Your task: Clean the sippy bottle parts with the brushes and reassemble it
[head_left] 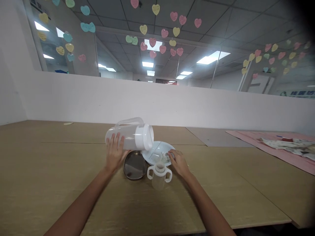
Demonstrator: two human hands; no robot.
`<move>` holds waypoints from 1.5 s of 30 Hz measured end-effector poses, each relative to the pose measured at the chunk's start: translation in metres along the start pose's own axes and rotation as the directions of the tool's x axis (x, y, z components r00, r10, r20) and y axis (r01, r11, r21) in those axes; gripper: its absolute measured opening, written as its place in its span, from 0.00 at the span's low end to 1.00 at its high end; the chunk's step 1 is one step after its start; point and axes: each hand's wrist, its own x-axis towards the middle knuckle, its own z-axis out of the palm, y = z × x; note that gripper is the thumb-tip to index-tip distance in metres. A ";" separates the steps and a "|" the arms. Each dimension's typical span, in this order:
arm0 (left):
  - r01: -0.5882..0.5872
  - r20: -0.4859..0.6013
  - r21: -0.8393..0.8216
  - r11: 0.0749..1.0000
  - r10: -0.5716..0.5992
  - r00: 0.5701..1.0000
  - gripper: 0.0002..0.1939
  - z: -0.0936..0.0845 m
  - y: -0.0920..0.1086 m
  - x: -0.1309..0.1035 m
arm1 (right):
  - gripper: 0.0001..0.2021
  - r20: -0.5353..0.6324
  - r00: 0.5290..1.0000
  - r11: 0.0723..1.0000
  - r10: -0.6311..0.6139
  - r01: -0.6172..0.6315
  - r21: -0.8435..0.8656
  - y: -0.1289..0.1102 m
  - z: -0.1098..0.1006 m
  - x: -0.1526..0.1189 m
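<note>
A translucent plastic pitcher with a white lid is tipped on its side, lid to the right and handle up. My left hand grips its body from the near side. Below it sits a round metal dish. Behind and right of the dish is a pale blue-white plate. My right hand is at the plate's right edge, fingertips pinched on a small clear piece too indistinct to name. In front of the plate stands a clear baby bottle with two white handles and an uncapped neck.
These things stand on a wide wooden table. At the right, a pink cloth carries crumpled white material. A white wall rises behind the table, with glass panels above bearing heart-shaped notes.
</note>
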 end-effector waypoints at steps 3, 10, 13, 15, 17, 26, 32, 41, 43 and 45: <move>-0.095 0.038 0.019 0.995 0.094 0.995 0.30 0.005 0.002 -0.003 | 0.14 0.007 1.000 1.000 0.008 -0.008 0.000 0.002 0.002 0.001; -0.117 0.019 -0.029 0.993 0.117 0.993 0.30 0.002 0.008 -0.002 | 0.15 0.009 1.000 1.000 0.001 0.000 -0.014 0.001 0.001 0.001; -0.111 -0.019 -0.011 0.994 0.111 0.994 0.34 -0.001 0.008 -0.002 | 0.17 0.014 1.000 0.999 -0.010 0.010 -0.046 -0.003 -0.002 0.000; -0.100 -0.075 -0.003 0.995 0.100 0.992 0.40 -0.003 0.007 -0.002 | 0.17 0.016 1.000 0.998 -0.013 0.014 -0.060 -0.005 -0.003 0.000; -0.104 -0.107 -0.021 0.994 0.101 0.989 0.44 -0.004 0.004 -0.004 | 0.18 0.016 1.000 0.998 -0.018 0.019 -0.067 -0.006 -0.004 0.000; 0.345 -0.046 0.027 0.938 -0.344 0.938 0.50 -0.012 0.002 0.002 | 0.18 -0.036 0.999 0.996 -0.028 0.025 -0.085 -0.002 -0.002 -0.001; 0.645 0.079 0.115 0.756 -0.654 0.752 0.48 -0.013 -0.002 0.006 | 0.18 -0.047 0.999 0.995 0.026 -0.031 -0.097 -0.003 -0.005 0.001; 0.699 0.166 0.062 0.713 -0.698 0.697 0.47 0.001 -0.009 -0.004 | 0.16 0.025 0.874 0.824 0.485 -0.448 -0.347 0.009 -0.010 -0.001; 0.674 0.152 0.029 0.738 -0.670 0.727 0.49 0.001 -0.008 -0.004 | 0.15 0.092 0.837 0.781 0.540 -0.456 -0.428 0.015 -0.007 -0.003; 0.594 0.053 -0.010 0.804 -0.593 0.804 0.51 -0.002 -0.003 -0.003 | 0.13 0.164 0.816 0.778 0.554 -0.437 -0.452 0.022 -0.002 -0.004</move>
